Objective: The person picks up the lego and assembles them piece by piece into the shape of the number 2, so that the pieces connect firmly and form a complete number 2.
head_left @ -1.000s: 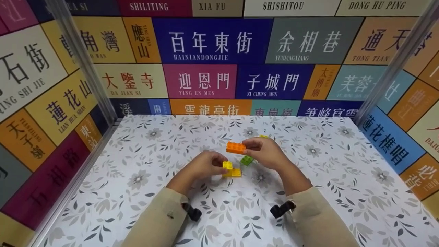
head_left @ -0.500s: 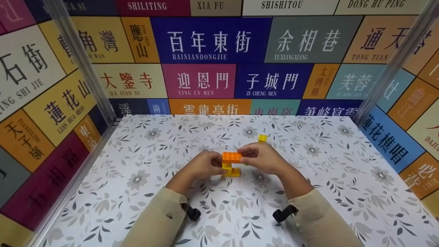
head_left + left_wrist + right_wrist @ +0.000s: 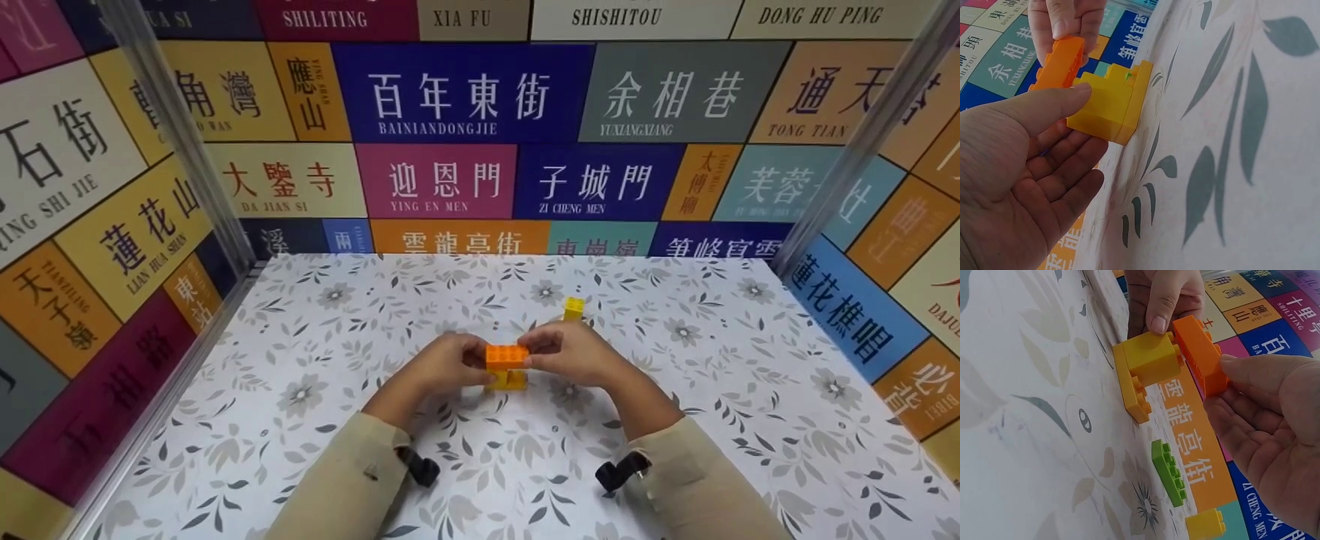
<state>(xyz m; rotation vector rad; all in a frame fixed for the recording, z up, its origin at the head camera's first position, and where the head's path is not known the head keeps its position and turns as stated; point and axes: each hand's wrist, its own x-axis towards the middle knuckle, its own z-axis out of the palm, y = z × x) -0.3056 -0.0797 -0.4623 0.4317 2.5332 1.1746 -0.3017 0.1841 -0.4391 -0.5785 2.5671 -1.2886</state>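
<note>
A long orange brick (image 3: 507, 356) is pinched at its right end by my right hand (image 3: 576, 352). Below it stand joined yellow bricks (image 3: 514, 381), a taller block on a flat base. My left hand (image 3: 445, 363) pinches the taller yellow block (image 3: 1100, 104) between thumb and fingers. In the right wrist view the orange brick (image 3: 1201, 354) lies against or just above the studs of the yellow block (image 3: 1154, 357); whether it is pressed on, I cannot tell. The base rests on the patterned tabletop.
A green brick (image 3: 1168, 472) lies on the table beside the yellow base, hidden in the head view by my right hand. Behind that hand stands another yellow brick (image 3: 574, 308). Walls with coloured signs (image 3: 463, 90) surround the tabletop (image 3: 480, 465).
My right hand has moved the orange brick left and down, from beside the yellow bricks to over them. My left hand has stayed about where it was.
</note>
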